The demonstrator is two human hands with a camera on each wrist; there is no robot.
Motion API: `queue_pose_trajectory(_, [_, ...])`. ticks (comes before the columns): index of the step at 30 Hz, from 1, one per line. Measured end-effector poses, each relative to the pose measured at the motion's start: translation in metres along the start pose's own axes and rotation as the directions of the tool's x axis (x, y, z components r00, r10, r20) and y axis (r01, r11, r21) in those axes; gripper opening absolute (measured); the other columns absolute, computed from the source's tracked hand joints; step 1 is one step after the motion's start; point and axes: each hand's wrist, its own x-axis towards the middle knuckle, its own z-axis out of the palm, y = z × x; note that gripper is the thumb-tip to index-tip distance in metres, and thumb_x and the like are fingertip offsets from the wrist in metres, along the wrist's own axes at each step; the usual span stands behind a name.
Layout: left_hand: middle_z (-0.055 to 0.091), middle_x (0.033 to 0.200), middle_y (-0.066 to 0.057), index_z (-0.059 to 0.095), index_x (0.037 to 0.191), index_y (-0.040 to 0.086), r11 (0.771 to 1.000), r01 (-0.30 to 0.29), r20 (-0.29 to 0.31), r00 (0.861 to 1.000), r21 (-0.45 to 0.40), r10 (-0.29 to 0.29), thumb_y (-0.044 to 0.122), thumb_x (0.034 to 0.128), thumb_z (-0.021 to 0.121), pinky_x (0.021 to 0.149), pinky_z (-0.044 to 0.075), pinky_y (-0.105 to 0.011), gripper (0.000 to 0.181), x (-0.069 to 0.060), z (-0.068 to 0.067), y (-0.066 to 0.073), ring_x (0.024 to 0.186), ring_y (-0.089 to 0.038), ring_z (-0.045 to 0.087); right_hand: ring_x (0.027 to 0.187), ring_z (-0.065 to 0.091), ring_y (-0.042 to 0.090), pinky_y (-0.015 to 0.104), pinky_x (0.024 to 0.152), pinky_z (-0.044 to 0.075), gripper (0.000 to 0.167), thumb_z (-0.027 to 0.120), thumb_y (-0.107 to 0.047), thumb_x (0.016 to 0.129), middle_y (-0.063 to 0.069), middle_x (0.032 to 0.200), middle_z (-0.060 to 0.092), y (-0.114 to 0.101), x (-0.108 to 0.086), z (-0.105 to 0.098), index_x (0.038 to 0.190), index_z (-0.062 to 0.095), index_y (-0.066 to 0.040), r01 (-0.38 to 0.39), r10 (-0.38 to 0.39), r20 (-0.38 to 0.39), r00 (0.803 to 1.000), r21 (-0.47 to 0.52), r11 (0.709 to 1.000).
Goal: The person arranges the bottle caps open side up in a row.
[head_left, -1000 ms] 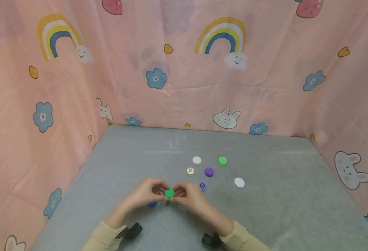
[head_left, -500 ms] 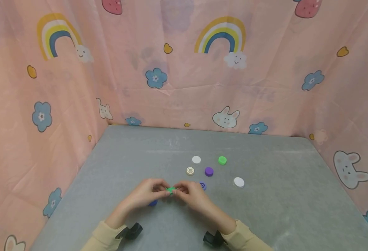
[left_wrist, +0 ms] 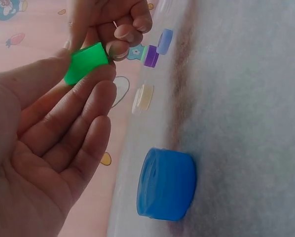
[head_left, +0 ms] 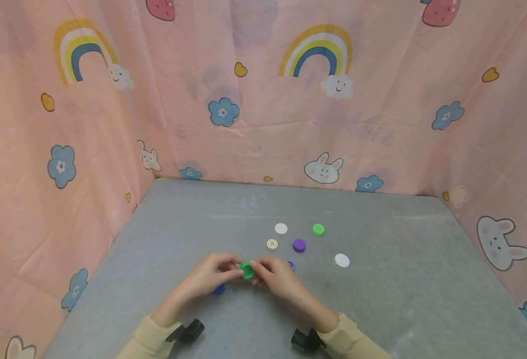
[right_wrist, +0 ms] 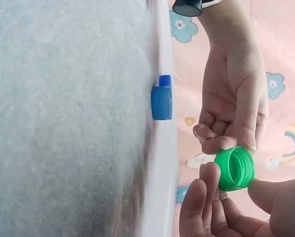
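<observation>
A green bottle cap (head_left: 247, 269) is held above the table between both hands. My left hand (head_left: 210, 275) pinches one side of it between thumb and fingers. On the other side, the thumb and fingers of my right hand (head_left: 280, 280) pinch it too. The right wrist view shows the hollow, threaded inside of the green cap (right_wrist: 235, 169). Below my left hand a blue bottle cap (left_wrist: 167, 183) rests on the table. A blue-violet cap (head_left: 292, 265) with a ring mark lies just beyond my right hand, partly hidden by it.
Farther back on the grey table (head_left: 191, 214) lie a white cap (head_left: 281, 228), a cream cap (head_left: 271, 245), a purple cap (head_left: 299, 245) and a bright green cap (head_left: 318, 230). Another white cap (head_left: 341, 261) is to the right. A pink printed curtain (head_left: 263, 134) surrounds the table.
The green cap has been turned over in my fingers: its flat top faced the head camera a second ago, now its hollow inside does. It has also moved slightly up and right.
</observation>
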Motion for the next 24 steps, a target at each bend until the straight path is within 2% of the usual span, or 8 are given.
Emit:
queue_pose_trajectory(6, [0.069,0.079,0.014,0.066,0.115,0.028,0.996,-0.08,-0.024,0.996,0.029,0.081,0.033,0.0859,0.069,0.077,0.051,-0.025,0.03,0.0002,0.0007,0.0007,0.079,-0.003,0.065,0.068,0.064,0.014,0.031,0.064,0.055,0.04,0.049,-0.037,0.098,0.004,0.075,0.069,-0.0009,-0.0005,-0.0013,0.098,0.068,-0.002,-0.021,0.021,-0.009,1.0,0.028,0.999])
queue_pose_trajectory(13, [0.068,0.077,0.013,0.068,0.113,0.027,0.99,-0.13,-0.054,0.99,0.05,0.132,0.026,0.0839,0.072,0.073,0.052,-0.024,0.03,0.0011,0.003,0.0023,0.075,-0.002,0.064,0.066,0.066,0.014,0.031,0.063,0.056,0.04,0.052,-0.035,0.097,0.008,0.075,0.07,0.0032,0.0015,0.0,0.098,0.068,0.001,-0.042,0.044,-0.022,0.999,0.108,0.993])
queue_pose_trajectory(19, [0.068,0.078,0.014,0.069,0.109,0.025,0.992,-0.117,-0.062,0.991,0.05,0.12,0.024,0.0826,0.074,0.072,0.051,-0.024,0.027,0.0015,0.0035,0.0007,0.074,-0.003,0.063,0.067,0.069,0.018,0.032,0.063,0.057,0.035,0.054,-0.028,0.097,0.013,0.078,0.071,0.0042,0.0006,0.001,0.103,0.065,0.005,-0.049,0.053,-0.016,0.998,0.184,0.982])
queue_pose_trajectory(24, [0.069,0.083,0.011,0.069,0.107,0.021,0.994,-0.099,-0.078,0.992,0.054,0.103,0.028,0.0832,0.073,0.07,0.051,-0.023,0.025,0.0012,0.0031,-0.0002,0.076,-0.003,0.063,0.071,0.07,0.022,0.032,0.064,0.057,0.033,0.055,-0.023,0.097,0.017,0.083,0.072,0.0003,-0.0025,0.0013,0.107,0.063,0.007,-0.028,0.032,-0.017,0.999,0.208,0.978])
